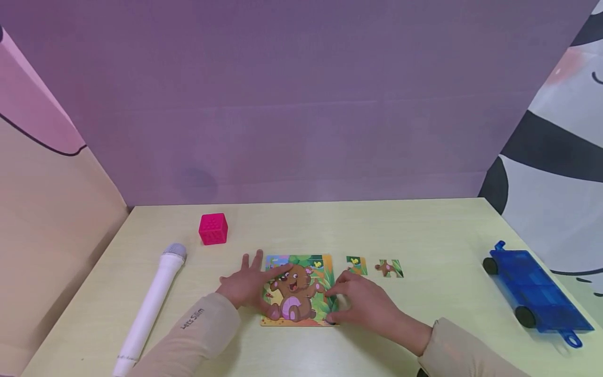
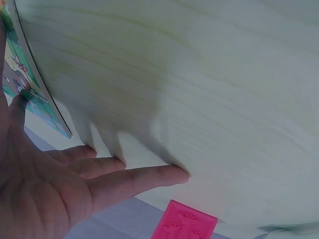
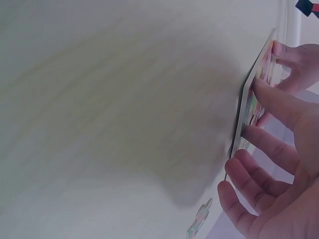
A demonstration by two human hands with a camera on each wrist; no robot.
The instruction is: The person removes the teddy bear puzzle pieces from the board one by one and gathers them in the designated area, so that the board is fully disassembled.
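A picture puzzle (image 1: 294, 293) of a brown bear lies flat on the table between both hands. My left hand (image 1: 247, 285) spreads over its left side, thumb and index finger resting on the picture while the other fingers point away over the tabletop. At the puzzle's lower right edge, my right hand (image 1: 360, 301) pinches a puzzle piece (image 1: 332, 304) between thumb and index finger; the hand hides most of that piece. The right hand's other fingers stay bent beside the edge. Two loose pieces lie just beyond it: a yellow-bird piece (image 1: 356, 265) and a brown-paw piece (image 1: 390, 268).
A white microphone (image 1: 153, 301) lies along the left side of the table. Behind the left hand sits a pink cube (image 1: 213, 229). On the far right stands a blue toy trailer (image 1: 539, 290) with black wheels. A purple backdrop (image 1: 301, 104) rises at the table's back edge.
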